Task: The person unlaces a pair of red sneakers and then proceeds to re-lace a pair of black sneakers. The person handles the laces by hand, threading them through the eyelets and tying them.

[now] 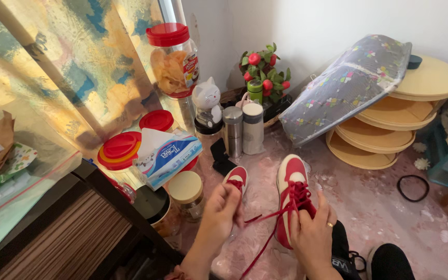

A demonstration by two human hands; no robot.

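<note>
Red shoe (292, 199), frame center: right hand (312, 233) gripping its red lace (265, 243); left hand (223, 210) pinching 2nd shoe (237, 177).

There is a single view, from a camera worn on the person's head. It looks steeply down and forward over the pink floor (390, 207) toward a white wall and a corner crowded with jars. It sits close: the hands, left hand (223, 210) and right hand (312, 233), fill the lower middle of the frame around a red and white shoe (290, 179). The person seems to be seated on the floor, though the body is mostly out of frame.
</note>
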